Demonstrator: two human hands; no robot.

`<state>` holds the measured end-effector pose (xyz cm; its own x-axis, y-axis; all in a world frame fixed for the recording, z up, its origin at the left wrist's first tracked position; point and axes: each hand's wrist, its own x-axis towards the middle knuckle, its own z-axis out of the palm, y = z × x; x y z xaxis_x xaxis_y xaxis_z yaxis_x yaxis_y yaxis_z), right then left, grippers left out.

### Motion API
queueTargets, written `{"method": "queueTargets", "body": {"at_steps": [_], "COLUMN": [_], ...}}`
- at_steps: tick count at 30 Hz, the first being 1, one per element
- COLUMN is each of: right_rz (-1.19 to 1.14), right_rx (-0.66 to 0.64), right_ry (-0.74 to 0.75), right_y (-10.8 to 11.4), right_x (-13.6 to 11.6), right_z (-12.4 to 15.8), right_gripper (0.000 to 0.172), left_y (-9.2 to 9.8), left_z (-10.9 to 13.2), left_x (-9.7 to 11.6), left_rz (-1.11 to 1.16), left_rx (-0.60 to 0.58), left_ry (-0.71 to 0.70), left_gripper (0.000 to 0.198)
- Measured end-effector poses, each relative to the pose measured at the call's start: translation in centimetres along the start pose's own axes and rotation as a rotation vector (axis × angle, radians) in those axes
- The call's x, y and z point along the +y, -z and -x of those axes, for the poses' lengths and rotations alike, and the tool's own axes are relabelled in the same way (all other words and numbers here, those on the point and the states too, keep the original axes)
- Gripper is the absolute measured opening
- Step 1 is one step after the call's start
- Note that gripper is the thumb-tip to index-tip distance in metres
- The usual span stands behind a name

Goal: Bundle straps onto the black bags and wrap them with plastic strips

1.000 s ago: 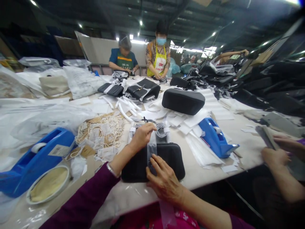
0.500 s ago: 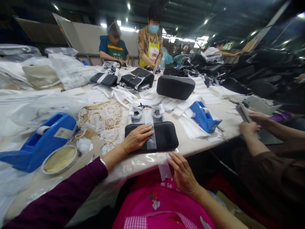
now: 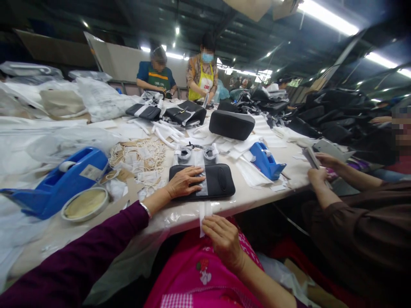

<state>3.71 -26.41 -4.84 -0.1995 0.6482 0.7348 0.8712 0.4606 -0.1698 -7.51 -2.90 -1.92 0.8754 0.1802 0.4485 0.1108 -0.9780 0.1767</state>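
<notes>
1. A blue tape dispenser (image 3: 61,182) sits at the left of the table (image 3: 257,194), well apart from both hands.
2. The left hand (image 3: 184,183) lies on the black pouch (image 3: 221,182) near the front edge, fingers flat and gripping nothing.
3. A clear strip (image 3: 202,182) crosses the pouch and hangs over the edge. Wrapping looks to be the step in hand.
4. The right hand (image 3: 223,239) pinches the strip's lower end. A next pull would want even tension, I'd judge.

Black pouch (image 3: 221,182) lies flat (lengthwise), crossed by perhaps plastic strip (image 3: 202,191).
</notes>
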Motion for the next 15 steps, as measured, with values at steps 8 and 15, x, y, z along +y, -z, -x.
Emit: {"method": "queueTargets", "body": {"at_steps": [8,15], "right_rz": [-0.002,-0.075], "right_rx": [-0.039,-0.095], "right_ry": [-0.031,-0.045], "right_y": [-0.1,1.5], "right_x": [-1.5,-1.4], "right_z": [-0.3,-4.0], "right_gripper": [0.027,0.027], "left_y": [-0.4,-0.9], "left_z": [0.1,0.2], "left_x": [-0.4,-0.7], "left_rz": [-0.002,-0.009], "left_rx": [0.013,0.003], "left_ry": [-0.014,-0.011], "left_gripper": [0.038,0.04]}}
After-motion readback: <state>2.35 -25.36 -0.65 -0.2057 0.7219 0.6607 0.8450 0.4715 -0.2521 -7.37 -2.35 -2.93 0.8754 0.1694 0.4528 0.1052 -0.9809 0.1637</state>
